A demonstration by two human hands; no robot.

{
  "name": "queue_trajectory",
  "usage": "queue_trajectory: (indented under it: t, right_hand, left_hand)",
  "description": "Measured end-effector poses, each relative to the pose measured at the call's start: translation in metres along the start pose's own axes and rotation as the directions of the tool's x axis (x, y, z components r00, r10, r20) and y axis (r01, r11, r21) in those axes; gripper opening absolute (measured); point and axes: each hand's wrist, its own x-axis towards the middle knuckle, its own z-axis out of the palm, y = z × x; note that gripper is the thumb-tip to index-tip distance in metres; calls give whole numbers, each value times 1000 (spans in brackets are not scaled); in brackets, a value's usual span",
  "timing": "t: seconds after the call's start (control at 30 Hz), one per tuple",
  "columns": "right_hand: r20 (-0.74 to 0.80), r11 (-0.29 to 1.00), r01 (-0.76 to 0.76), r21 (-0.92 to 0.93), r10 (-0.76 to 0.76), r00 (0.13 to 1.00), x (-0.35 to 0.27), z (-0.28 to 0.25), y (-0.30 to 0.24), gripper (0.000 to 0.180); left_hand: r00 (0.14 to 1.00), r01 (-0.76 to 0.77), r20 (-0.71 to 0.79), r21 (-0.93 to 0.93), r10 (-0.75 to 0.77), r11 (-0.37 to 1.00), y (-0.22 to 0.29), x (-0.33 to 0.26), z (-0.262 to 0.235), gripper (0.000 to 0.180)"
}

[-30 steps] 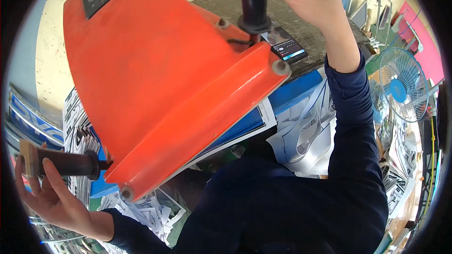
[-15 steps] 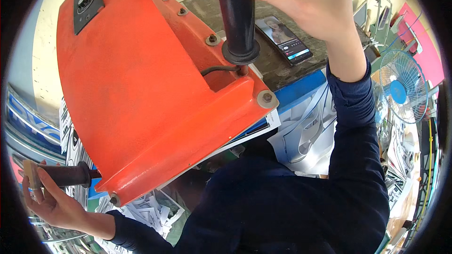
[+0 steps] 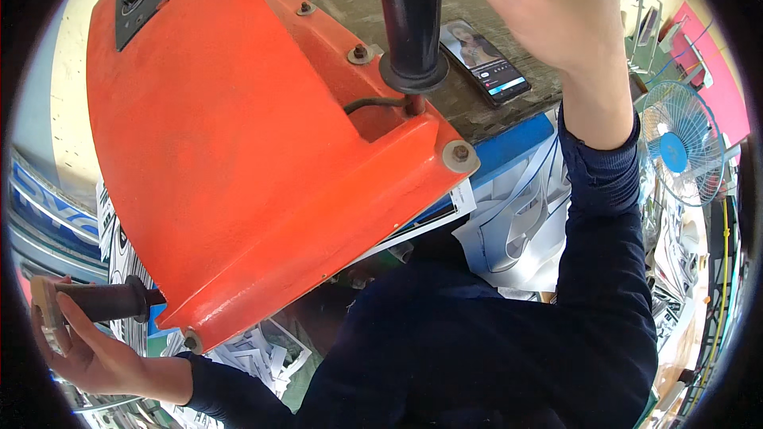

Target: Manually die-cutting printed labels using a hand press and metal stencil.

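A large orange machine head (image 3: pixel 207 135) with bolts along its edge fills the left and middle of the head view. Its upright black handle (image 3: pixel 409 24) stands near the far corner. My right hand (image 3: pixel 564 16) is closed at the top of that handle, thumb across it; the other fingers run out past the upper edge. At the lower left, a second black handle (image 3: pixel 103 302) sticks out sideways from the machine. My left hand (image 3: pixel 107 361) holds its outer end, thumb along the grip, next to a tan flat piece (image 3: pixel 46 302) at the tip.
A phone (image 3: pixel 485 63) with a lit screen lies on a dark worn tabletop (image 3: pixel 350 8). White curled sheets (image 3: pixel 517 246) hang below a blue edge (image 3: pixel 513 143). Paper scraps (image 3: pixel 258 361) lie below the machine. A blue fan (image 3: pixel 674 151) stands at the right.
The view has shifted slightly, with the phone and upright handle now a little higher and farther right. Both hands keep their holds on the handles.
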Motion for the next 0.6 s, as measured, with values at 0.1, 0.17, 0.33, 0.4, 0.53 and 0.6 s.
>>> queue_trajectory:
  t: [0.1, 0.17, 0.33, 0.4, 0.53, 0.6]
  right_hand:
    - [-94, 988, -146, 52, 151, 984, -4, 0, 11, 51]
    - [-69, 991, -102, -83, 96, 993, -10, -11, 25, 55]
    - [-103, 972, -217, -86, 208, 973, -22, -22, 54, 55]
    - [-107, 857, -436, -275, 424, 899, -22, -22, 52, 57]
    - [-257, 787, -516, -339, 450, 855, -39, -20, 76, 58]
    - [-276, 610, -591, -528, 534, 799, -36, -18, 72, 57]
  left_hand:
    - [995, -96, -48, -62, 93, 993, -5, -3, 2, 46]
    - [1000, -2, 5, -299, 3, 954, -9, -7, -1, 51]
    - [959, 126, 237, -849, 156, 513, 14, -26, 8, 84]
    - [899, 430, 226, -620, -375, 657, 56, -42, 30, 119]
    - [819, 290, 565, -557, 99, 778, 14, -82, 55, 127]
    - [737, 304, 657, -535, 162, 788, 11, -92, 65, 124]
